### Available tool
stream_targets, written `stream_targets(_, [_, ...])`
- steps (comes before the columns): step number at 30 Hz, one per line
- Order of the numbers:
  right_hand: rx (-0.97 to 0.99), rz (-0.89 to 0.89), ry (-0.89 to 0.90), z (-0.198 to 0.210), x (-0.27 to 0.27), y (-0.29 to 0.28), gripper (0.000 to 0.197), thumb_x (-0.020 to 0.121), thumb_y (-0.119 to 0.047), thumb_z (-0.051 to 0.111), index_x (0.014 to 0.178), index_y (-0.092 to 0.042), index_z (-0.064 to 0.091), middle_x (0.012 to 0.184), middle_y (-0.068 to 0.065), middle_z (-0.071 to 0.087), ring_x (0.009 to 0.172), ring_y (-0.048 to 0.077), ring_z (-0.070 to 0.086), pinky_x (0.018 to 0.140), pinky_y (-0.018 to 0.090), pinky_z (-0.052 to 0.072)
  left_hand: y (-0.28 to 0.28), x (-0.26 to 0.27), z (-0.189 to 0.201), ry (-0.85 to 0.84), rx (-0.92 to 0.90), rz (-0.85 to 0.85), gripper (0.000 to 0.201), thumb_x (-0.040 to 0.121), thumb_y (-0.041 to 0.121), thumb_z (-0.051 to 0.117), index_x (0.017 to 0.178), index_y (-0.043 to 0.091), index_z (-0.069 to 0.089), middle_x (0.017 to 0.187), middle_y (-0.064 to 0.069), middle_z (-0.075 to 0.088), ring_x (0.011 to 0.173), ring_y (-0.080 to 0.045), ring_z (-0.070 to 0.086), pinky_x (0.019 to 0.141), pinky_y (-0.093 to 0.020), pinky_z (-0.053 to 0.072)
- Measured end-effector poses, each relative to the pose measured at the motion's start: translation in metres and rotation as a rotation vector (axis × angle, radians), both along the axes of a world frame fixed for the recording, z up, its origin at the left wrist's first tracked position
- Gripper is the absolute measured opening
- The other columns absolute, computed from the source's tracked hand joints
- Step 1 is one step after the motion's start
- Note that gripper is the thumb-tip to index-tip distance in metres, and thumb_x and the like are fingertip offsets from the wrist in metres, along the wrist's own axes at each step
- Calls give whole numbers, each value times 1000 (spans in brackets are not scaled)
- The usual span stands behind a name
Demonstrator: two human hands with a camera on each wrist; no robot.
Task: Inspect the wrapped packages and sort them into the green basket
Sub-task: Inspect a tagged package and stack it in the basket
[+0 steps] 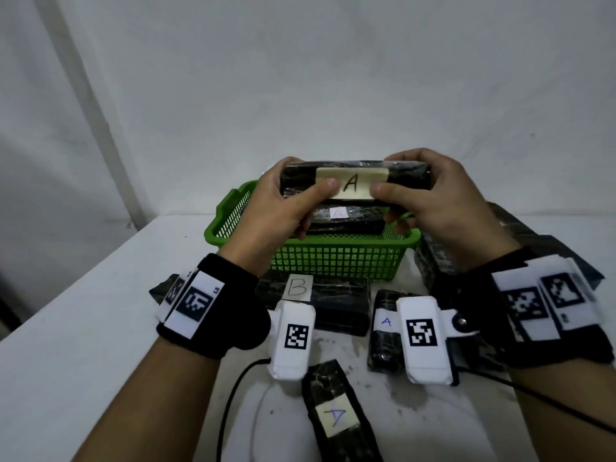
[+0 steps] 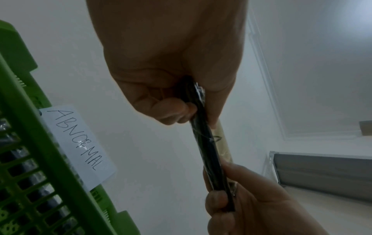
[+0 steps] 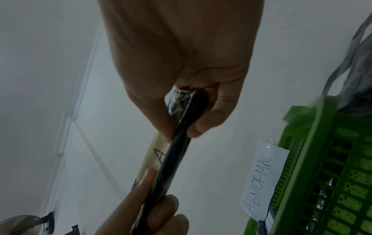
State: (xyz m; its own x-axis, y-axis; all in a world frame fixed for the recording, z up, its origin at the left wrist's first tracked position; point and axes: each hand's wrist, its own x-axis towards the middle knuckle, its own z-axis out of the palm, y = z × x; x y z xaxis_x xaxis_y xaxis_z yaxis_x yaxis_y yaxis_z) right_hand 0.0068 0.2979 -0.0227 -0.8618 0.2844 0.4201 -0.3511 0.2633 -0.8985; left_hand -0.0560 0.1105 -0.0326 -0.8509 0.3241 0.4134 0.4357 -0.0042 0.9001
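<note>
Pkg "A" (image 1: 353, 183) gripped both hands, above basket (image 1: 333, 258).

A white table (image 1: 83, 311) stands against plain white walls (image 1: 333, 78).

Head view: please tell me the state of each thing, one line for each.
held package: lifted above the basket, label A facing up
left hand: grips its left end
right hand: grips its right end
green basket: on the table, holds a package labelled A
package B: lying on the table
</note>
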Motion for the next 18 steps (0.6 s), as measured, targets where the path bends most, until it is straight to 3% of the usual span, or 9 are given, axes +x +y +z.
stream_targets(2, [65,-90,71,-2,-2,-4,29,81,-13,81,105,-15,64,83,-3,70,54,7,63,49,24,49,0,0,0,26,22,30,28,88,26,74,104,10,59,62,10,56,48,-7,46,43,-22,38])
stream_targets(5, [166,-255,177,-1,-3,-10,28,77,-22,85,96,-24,64,86,-12,70,76,1,68,72,22,55,1,-1,0,107,55,84,27,86,30,75,100,14,58,71,14,60,54,2,49,51,-24,37])
stream_targets(8, [182,-268,190,-1,-3,-10,29,78,-26,84,98,-25,63,91,-10,71,86,6,70,83,29,58,1,0,1,158,27,107,28,86,34,74,97,17,56,75,14,60,56,1,50,54,-26,37])
stream_targets(10, [203,-250,150,-4,-3,-8,32,80,-31,82,102,-25,60,96,-8,70,90,10,69,84,39,59,0,1,3,131,2,105,31,87,36,73,101,15,54,80,7,62,55,-4,51,51,-25,41])
stream_targets(11, [226,-248,119,-6,-4,-6,34,81,-34,81,104,-24,58,97,-9,69,90,8,68,83,37,58,0,2,3,101,-4,90,31,89,37,71,102,16,54,82,3,62,55,-7,52,48,-25,43])
stream_targets(14, [379,-291,64,-9,-2,-6,38,85,-41,76,109,-23,52,95,-16,61,83,-8,57,68,3,42,1,5,5,-18,51,3,24,96,45,59,99,22,55,90,-2,63,64,-16,58,50,-26,49])
stream_targets(15, [388,-284,61,-9,0,-6,39,85,-44,75,109,-24,51,94,-16,61,82,-8,57,66,2,41,0,6,6,-38,75,-8,22,97,45,56,98,23,55,92,-3,64,66,-18,60,51,-27,51])
stream_targets(16, [364,-244,58,-9,1,-6,40,84,-47,74,108,-24,51,94,-14,63,82,-3,61,69,5,45,0,6,7,-42,95,-9,19,98,42,56,98,23,55,94,-4,65,67,-19,61,52,-28,52])
stream_targets(18, [241,-112,51,-8,3,-7,37,86,-49,72,106,-24,53,96,-6,67,80,10,68,70,25,56,-3,4,8,-29,115,-2,14,98,35,58,98,21,57,95,-5,68,68,-20,64,52,-29,53])
